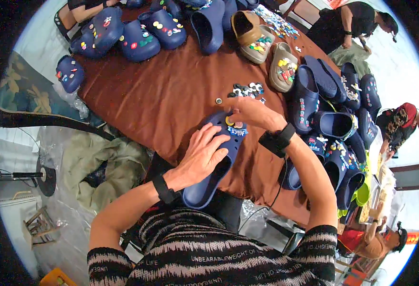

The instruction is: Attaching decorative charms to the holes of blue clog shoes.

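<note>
At the near edge of a brown cloth (157, 90), on the head view, I see one blue clog (219, 174) with its toe pointing away and its heel close to the lap. My left hand (199, 153) lies over the top of the clog, touching it, with the fingers a bit bent and a bit apart. I can't tell if it grips hard or just presses down. My right hand (255, 113) is at the toe, with its fingers bent over the bright charms (237, 127) there. I can't see if the fingertips pinch one. Just beside the pointer finger I see a small round thing (218, 101), and I can't tell if the finger touches it. Each wrist has a black band.

Just past my right hand is a little pile of black and white bits (247, 89). Farther off sit two tan and gray clogs (283, 67) with charms on them. More blue clogs (306, 102) are heaped to the right, and others (140, 40) stand at the far left. Some green shoes (361, 194) are by the right side. Other people (345, 24) are over on the right too.
</note>
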Motion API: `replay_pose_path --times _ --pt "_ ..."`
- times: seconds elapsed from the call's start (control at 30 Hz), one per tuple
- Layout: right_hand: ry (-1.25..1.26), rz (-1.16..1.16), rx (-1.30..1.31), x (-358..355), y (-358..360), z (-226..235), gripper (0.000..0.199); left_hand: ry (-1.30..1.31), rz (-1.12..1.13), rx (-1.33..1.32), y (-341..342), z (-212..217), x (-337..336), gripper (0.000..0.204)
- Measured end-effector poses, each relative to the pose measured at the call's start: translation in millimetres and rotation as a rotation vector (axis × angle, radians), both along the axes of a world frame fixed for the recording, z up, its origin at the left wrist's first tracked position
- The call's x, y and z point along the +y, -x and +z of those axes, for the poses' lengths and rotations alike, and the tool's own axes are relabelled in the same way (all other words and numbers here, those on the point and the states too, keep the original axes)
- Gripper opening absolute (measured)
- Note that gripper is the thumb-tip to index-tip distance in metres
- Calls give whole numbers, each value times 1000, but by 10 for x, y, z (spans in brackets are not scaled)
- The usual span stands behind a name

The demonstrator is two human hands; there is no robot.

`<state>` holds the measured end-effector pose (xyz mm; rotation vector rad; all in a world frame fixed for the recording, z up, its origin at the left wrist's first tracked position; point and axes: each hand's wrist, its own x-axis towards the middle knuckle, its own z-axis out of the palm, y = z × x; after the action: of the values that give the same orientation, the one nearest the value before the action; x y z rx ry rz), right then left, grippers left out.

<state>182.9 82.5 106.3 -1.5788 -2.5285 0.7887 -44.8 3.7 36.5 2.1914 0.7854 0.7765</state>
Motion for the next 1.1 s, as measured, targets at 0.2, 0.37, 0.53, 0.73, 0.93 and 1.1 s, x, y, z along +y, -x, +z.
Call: replay_pose_path --times 0.2,0.37,0.53,0.73,0.93,1.1 --pt "27 -47 -234 -45 130 -48 26 11 0 -16 -39 -18 29 41" --pt "-36 -79 -290 -35 153 -192 25 9 0 -2 -21 -9 52 42" --pt "62 -245 109 -99 -139 -224 26 1 0 11 -27 -10 27 42" --pt "137 -197 -85 50 -164 -217 30 -13 0 18 -21 -13 6 41" --pt "154 -189 -206 108 -59 -188 27 -1 7 -5 -28 -50 26 41" --pt "-87 -31 -527 140 193 -207 29 -2 3 -4 -57 -46 56 41"
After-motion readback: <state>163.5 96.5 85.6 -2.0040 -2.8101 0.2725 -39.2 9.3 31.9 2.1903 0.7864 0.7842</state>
